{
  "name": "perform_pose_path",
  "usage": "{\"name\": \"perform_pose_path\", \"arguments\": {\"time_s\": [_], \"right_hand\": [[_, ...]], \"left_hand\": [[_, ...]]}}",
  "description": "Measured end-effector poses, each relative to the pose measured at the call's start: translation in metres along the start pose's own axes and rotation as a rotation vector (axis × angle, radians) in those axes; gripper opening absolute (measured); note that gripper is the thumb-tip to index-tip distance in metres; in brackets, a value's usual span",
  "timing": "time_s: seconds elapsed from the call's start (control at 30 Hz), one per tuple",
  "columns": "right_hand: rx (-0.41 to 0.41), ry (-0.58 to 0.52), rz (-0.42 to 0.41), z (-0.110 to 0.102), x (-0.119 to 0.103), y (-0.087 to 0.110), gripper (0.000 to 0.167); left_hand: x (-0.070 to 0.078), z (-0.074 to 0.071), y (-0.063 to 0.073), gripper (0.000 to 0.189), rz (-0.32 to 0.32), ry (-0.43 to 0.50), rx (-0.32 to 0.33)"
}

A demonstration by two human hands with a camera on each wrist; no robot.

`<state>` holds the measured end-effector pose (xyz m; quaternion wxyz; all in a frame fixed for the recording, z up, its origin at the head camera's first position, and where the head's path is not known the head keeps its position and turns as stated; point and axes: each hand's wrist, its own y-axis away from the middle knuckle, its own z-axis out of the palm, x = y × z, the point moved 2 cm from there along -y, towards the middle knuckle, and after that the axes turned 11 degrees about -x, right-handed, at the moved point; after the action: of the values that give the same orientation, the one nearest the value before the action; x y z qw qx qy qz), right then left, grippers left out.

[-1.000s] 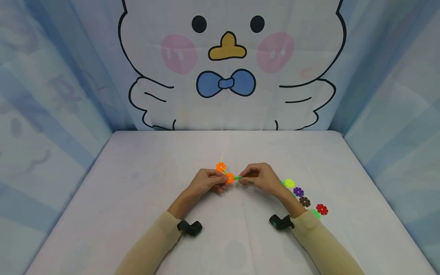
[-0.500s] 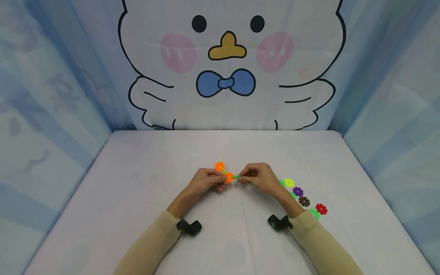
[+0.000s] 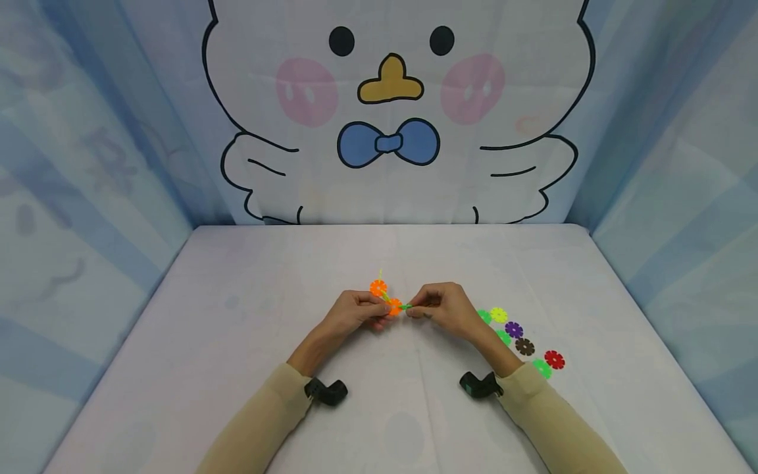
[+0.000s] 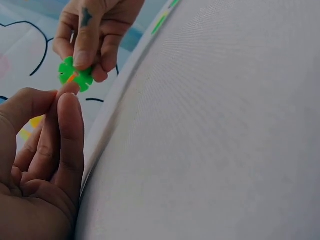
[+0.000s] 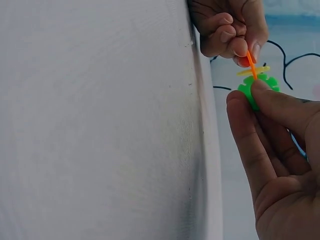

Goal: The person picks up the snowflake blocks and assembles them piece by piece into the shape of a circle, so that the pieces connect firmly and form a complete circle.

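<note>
The orange disc [image 3: 395,307] and green disc [image 4: 84,81] are plain, the sleeves [image 3: 260,418] solid beige.

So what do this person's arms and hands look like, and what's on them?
The left sleeve and right sleeve are plain beige. An angular black camera sits at each wrist: left camera, right camera. The left hand and right hand wear no gloves; a small dark mark shows near the right thumb.

Left grip [image 3: 358,311] pinches orange disc [image 3: 395,307]; right grip [image 3: 445,305], green piece [image 3: 405,307]; purple disc [image 3: 514,330] beside brown disc [image 3: 524,347].
</note>
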<state>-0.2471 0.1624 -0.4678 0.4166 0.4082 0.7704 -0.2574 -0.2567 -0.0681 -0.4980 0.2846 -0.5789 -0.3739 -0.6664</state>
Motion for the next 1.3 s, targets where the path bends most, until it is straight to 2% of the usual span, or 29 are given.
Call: {"name": "perform_pose_path", "arguments": {"time_s": [0.13,0.5,0.77,0.9,1.07,1.3], "right_hand": [[0.006,0.012,0.009,0.000,-0.002,0.000,0.005],[0.051,0.020,0.014,0.000,0.000,-0.001,0.004],[-0.017,0.043,0.044,-0.008,-0.004,0.000,0.008],[-0.072,0.093,0.087,-0.025,-0.001,0.006,0.015],[-0.104,0.194,0.140,-0.061,0.014,0.020,0.020],[-0.102,0.329,0.299,-0.111,0.036,0.050,0.023]], "left_hand": [[0.001,0.000,0.000,0.019,-0.004,-0.023,0.003],[0.003,0.002,0.002,0.023,0.010,0.020,0.036],[0.002,0.002,0.002,0.024,0.011,0.023,0.048],[0.001,0.002,0.001,0.025,0.017,0.029,0.053],[0.000,0.002,0.001,0.023,0.014,0.031,0.056],[-0.002,0.001,0.000,0.023,0.008,0.022,0.038]]}}
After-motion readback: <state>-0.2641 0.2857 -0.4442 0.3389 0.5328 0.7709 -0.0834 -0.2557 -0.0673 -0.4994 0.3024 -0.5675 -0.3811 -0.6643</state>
